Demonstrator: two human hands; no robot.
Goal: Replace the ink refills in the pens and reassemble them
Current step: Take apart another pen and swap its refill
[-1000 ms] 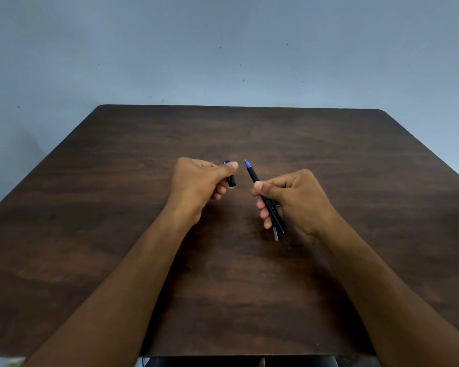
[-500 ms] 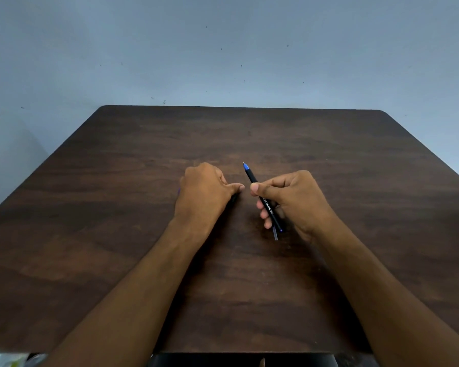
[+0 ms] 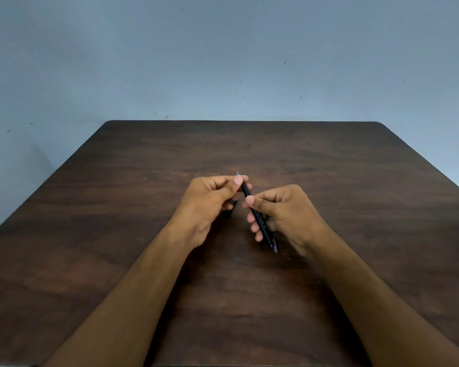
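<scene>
A thin black pen with a blue tip slants from upper left to lower right over the middle of the table. My right hand grips its barrel between thumb and fingers; a second thin rod shows beside the pen's lower end. My left hand pinches the pen's blue tip end with thumb and forefinger. A small dark piece, probably the pen cap, peeks out under the left hand's curled fingers; whether it is held or lies on the table I cannot tell.
The dark brown wooden table fills the lower view, with a plain blue-grey wall behind its far edge. Both forearms reach in from the near edge.
My left hand first dropped toward the table with the cap, then rose and closed on the pen's tip. The right hand stayed in place holding the pen.
</scene>
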